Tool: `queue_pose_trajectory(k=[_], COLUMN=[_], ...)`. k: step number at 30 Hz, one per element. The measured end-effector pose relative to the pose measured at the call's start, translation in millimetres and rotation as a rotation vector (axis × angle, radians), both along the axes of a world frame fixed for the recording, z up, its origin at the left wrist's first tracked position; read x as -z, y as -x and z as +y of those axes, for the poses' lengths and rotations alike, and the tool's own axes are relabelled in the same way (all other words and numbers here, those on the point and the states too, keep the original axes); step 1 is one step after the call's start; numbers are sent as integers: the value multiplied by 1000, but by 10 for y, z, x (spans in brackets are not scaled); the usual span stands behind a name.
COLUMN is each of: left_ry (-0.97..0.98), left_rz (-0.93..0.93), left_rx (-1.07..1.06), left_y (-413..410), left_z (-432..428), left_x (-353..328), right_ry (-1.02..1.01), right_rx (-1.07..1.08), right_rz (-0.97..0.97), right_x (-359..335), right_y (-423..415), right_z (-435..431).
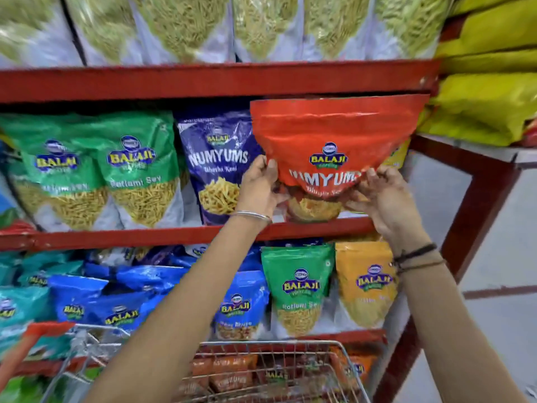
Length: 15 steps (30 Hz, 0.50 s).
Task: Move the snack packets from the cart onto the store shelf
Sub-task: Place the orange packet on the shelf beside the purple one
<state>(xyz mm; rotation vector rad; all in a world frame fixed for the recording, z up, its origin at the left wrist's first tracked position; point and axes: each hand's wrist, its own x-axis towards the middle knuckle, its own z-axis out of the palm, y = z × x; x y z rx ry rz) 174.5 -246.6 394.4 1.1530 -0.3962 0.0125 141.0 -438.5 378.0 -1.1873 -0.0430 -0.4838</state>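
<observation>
Two hands hold one red snack packet [331,135] up at the middle shelf [174,232] of a red store rack. The left hand [258,189] grips the packet's lower left side, with the thumb on the front and the other fingers [263,167] curled around the edge. The right hand [383,196] grips the lower right side, and its fingers [377,174] pinch the packet's edge. A thin metal bangle [251,214] sits on the left wrist, and dark thread bands [417,255] sit on the right wrist.

The red packet is upright, and its top reaches up in front of the red edge of the shelf above. Its bottom part, with a clear window showing yellow snacks, is low near the shelf board. Whether it rests on the board cannot be told. Just to its left stands a purple packet [218,167], and farther left stand two green packets [96,170]. A bit of a yellow packet [396,158] peeks out behind the red one on the right.

On the shelf below stand a green packet [299,289] and a yellow-orange packet [366,286], with blue packets [122,298] leaning to the left. On the top shelf stand big clear bags [186,24] of thin yellow sticks.

At the bottom is a wire cart [345,365]. Inside it lie more orange-red snack packets [229,370]. The cart's red handle [43,330] shows at the lower left.
</observation>
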Motion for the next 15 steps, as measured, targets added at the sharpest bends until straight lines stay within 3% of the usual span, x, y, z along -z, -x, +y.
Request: queue_pose_trajectory(k=[15], left_ry=[-221], left_rz=[87], left_rx=[-301], left_y=[-1320], left_z=[-353], left_x=[-12], right_ry=[-68], right_rx=[-21], right_rz=[185], right_x=[30], right_y=[-1446], right_z=[-223])
